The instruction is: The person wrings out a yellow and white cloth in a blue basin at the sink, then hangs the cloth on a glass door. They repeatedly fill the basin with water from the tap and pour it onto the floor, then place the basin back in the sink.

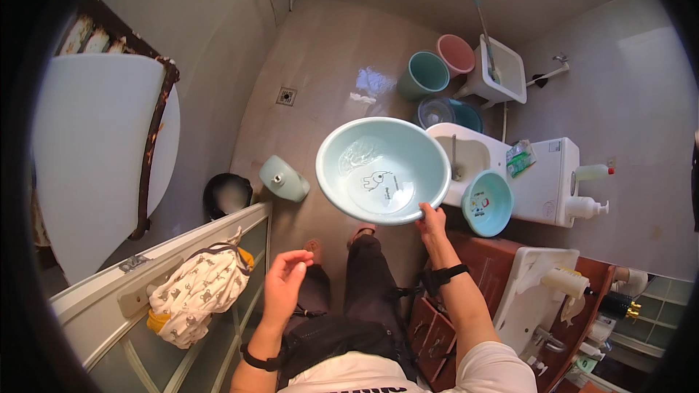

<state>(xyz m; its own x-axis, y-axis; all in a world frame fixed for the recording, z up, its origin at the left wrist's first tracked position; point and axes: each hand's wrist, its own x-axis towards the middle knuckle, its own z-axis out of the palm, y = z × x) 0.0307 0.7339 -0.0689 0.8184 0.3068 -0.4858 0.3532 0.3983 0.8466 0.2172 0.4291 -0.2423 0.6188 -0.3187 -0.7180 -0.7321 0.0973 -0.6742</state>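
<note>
A large pale blue basin (397, 167) with an elephant drawing on its floor is tilted in front of me. My right hand (431, 223) grips its near right rim, thumb over the edge. Bright ripples inside the basin look like a little water or glare; I cannot tell which. My left hand (287, 269) hangs apart from the basin at the lower left, holding nothing, its fingers slightly bent and the thumb apart. A smaller turquoise basin (488, 204) sits to the right of the large one, beside the white toilet (477, 149).
Behind the basin stand a teal bucket (424, 75), a pink bucket (456, 54) and a white mop sink (513, 76). A grey-green bin (285, 178) stands on the floor at left, near a floor drain (286, 97). A patterned cloth (200, 295) hangs on the door; a washbasin (528, 287) is at right.
</note>
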